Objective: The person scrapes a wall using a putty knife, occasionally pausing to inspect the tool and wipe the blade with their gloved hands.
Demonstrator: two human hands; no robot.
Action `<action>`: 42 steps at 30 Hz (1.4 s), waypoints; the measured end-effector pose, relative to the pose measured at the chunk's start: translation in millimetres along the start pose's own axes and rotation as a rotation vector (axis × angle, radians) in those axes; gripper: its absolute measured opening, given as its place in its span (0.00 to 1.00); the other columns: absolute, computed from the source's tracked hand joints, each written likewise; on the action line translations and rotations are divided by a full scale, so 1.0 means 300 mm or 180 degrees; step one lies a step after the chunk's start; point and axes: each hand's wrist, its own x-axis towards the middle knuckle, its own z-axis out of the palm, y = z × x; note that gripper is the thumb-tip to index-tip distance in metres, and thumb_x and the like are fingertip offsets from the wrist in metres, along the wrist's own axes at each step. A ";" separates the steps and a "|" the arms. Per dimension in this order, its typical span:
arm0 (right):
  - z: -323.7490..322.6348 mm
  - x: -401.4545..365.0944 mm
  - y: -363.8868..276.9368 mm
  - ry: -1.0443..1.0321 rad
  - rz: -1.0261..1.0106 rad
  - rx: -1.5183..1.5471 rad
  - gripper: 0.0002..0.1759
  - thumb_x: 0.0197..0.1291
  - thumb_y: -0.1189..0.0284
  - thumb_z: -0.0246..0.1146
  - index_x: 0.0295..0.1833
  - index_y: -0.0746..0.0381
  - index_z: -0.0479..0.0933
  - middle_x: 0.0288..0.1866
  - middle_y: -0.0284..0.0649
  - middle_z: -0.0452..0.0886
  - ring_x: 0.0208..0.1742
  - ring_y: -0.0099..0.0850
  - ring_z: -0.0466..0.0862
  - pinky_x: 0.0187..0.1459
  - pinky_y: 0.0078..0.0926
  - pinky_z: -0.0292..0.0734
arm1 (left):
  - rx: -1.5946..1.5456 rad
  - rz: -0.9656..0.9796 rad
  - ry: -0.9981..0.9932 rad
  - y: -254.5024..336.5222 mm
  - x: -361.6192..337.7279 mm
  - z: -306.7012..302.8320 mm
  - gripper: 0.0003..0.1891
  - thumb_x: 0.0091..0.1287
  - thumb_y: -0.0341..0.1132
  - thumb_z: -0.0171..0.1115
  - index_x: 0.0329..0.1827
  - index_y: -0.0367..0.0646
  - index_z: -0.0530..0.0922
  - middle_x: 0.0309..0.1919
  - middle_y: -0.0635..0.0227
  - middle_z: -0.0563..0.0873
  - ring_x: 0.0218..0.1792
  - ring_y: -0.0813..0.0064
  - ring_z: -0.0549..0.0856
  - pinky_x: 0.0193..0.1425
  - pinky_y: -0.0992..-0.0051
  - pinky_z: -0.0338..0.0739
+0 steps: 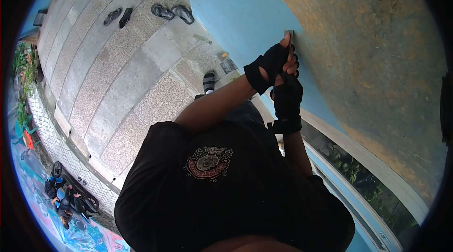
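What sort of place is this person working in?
Probably a porch or yard outside a house or similar building: a patterned tiled floor runs beside a blue wall, sandals lie about, and a motorbike stands farther off.

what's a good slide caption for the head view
Gloved left hand holds a thin tool at a blue-and-brown wall, right hand close beside it.
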 end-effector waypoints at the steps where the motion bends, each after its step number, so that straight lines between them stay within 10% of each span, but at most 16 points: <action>1: -0.019 -0.010 -0.012 0.0041 -0.0059 -0.0224 0.09 0.69 0.74 0.60 0.51 0.63 0.80 0.26 0.27 0.74 0.21 0.15 0.71 0.23 0.18 0.65 | 0.0124 0.0000 0.0161 -0.006 -0.005 0.024 0.31 0.74 0.66 0.44 0.21 0.50 0.68 0.10 0.74 0.64 0.18 0.74 0.70 0.37 0.67 0.74; 27: -0.048 0.001 -0.138 0.0185 -0.0259 -0.0745 0.12 0.66 0.74 0.61 0.53 0.64 0.78 0.40 0.33 0.78 0.38 0.22 0.77 0.41 0.23 0.74 | -0.0264 0.0060 -0.0098 -0.020 0.007 0.057 0.31 0.73 0.66 0.46 0.23 0.49 0.70 0.12 0.73 0.63 0.20 0.74 0.70 0.38 0.64 0.75; 42: -0.047 -0.003 -0.116 0.0090 0.0103 -0.0200 0.09 0.66 0.74 0.60 0.50 0.62 0.78 0.23 0.28 0.72 0.18 0.17 0.70 0.22 0.20 0.65 | -0.0070 0.0064 -0.0031 -0.027 0.005 0.052 0.30 0.74 0.65 0.44 0.23 0.49 0.71 0.13 0.73 0.65 0.22 0.74 0.72 0.40 0.66 0.75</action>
